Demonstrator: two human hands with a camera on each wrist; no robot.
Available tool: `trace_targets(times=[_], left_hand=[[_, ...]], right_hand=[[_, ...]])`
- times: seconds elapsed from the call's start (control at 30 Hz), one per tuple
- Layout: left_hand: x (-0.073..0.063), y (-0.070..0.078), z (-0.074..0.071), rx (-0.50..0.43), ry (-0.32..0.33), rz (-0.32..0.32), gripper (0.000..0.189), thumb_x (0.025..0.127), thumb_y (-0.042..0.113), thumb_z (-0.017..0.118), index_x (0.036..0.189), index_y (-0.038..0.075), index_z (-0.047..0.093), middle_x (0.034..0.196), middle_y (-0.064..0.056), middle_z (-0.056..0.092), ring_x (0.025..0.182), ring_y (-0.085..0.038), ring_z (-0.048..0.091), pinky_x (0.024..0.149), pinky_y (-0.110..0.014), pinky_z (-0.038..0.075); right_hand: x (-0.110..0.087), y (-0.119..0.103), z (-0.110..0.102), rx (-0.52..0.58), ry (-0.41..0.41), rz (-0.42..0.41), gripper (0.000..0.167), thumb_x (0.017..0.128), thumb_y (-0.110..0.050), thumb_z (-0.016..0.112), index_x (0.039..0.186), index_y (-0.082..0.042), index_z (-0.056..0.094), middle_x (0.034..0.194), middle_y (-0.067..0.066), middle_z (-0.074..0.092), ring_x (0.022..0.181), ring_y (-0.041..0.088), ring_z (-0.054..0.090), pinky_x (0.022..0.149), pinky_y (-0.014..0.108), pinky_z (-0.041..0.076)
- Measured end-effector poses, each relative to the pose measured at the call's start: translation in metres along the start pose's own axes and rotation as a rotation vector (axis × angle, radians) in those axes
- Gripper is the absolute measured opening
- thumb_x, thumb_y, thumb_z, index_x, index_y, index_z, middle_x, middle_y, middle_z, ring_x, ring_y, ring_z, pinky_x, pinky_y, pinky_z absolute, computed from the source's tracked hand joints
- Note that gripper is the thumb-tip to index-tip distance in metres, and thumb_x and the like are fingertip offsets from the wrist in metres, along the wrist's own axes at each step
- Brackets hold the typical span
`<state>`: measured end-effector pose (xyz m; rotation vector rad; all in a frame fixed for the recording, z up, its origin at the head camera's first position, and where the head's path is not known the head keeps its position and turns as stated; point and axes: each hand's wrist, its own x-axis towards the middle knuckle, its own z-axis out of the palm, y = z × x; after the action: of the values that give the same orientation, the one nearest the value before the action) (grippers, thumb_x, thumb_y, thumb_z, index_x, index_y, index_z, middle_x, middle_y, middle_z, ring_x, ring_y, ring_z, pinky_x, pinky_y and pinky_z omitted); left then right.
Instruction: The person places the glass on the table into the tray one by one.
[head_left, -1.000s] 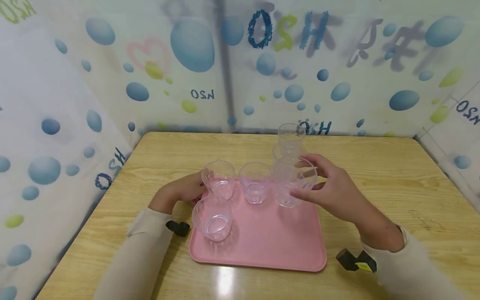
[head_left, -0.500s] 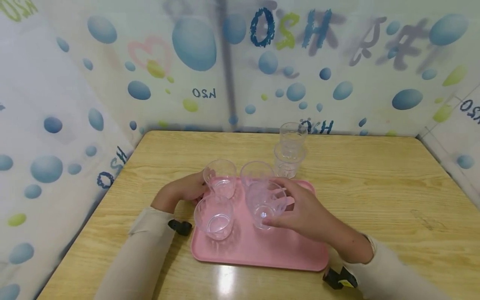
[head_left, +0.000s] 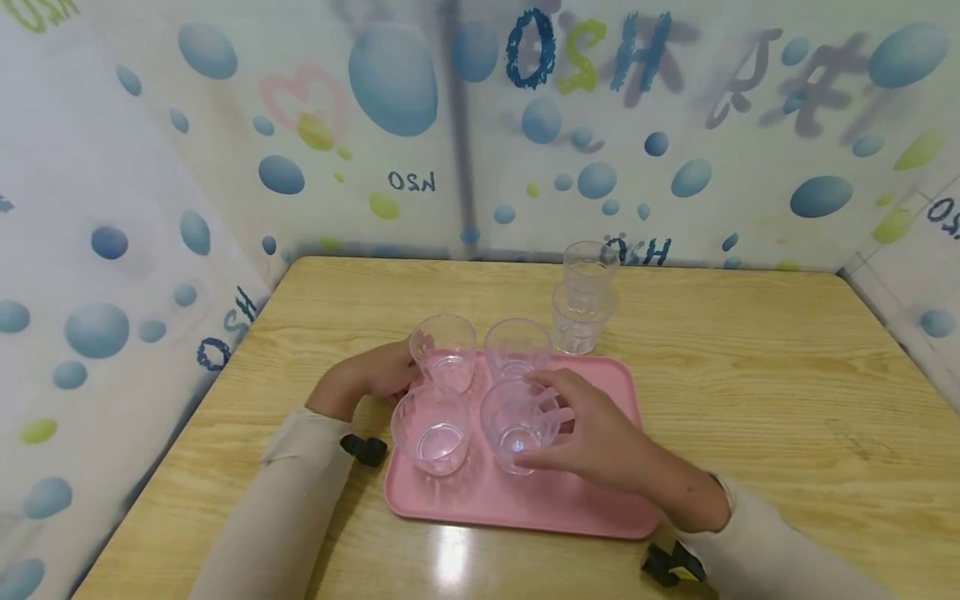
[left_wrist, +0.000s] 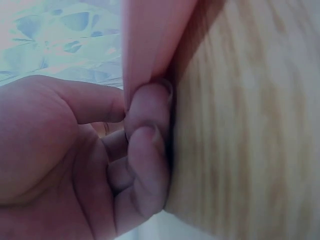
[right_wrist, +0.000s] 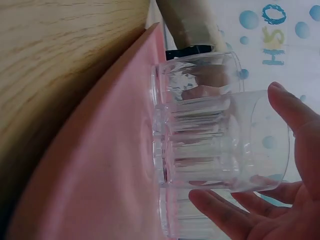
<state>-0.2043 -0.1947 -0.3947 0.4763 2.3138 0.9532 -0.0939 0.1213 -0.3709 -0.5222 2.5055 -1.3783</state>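
Observation:
On the pink tray (head_left: 570,504), my right hand (head_left: 600,437) holds a clear plastic cup (head_left: 504,425), thumb on one side and fingers on the other. In the right wrist view that cup (right_wrist: 210,145) stands upright with its base on the tray. To its left is a second clear cup (head_left: 430,429); behind them stand a third cup (head_left: 444,346) and another cup (head_left: 517,343). My left hand (head_left: 381,371) grips the tray's left edge. In the left wrist view, the thumb is above the tray rim (left_wrist: 155,40) and curled fingers (left_wrist: 147,165) lie beneath it.
Behind the tray on the wooden table (head_left: 750,375) are two more clear cups, a nearer one (head_left: 576,333) and a farther one (head_left: 591,271); whether they are stacked I cannot tell. A patterned wall (head_left: 480,150) borders the table's far edge.
My right hand has carried the clear cup left and toward me, from the tray's back right down to the front beside the left cup. The left hand stays at the tray's edge.

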Motion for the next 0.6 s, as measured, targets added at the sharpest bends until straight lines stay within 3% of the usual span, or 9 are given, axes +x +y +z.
trace_targets(times=[0.6], left_hand=[[0.0022,-0.0008,0.0013,-0.038,-0.01,0.006,0.042,0.107,0.022,0.046,0.145,0.007,0.036,0.063,-0.001,0.048,0.05,-0.014,0.051,0.049,-0.031,0.048]], right_hand=[[-0.0007,0.0035,0.0068,-0.007,-0.011,-0.025,0.096,0.07,-0.045,0.089,0.149,-0.02,0.04,0.143,0.002,0.051,0.12,0.022,0.059,0.095,0.036,0.054]])
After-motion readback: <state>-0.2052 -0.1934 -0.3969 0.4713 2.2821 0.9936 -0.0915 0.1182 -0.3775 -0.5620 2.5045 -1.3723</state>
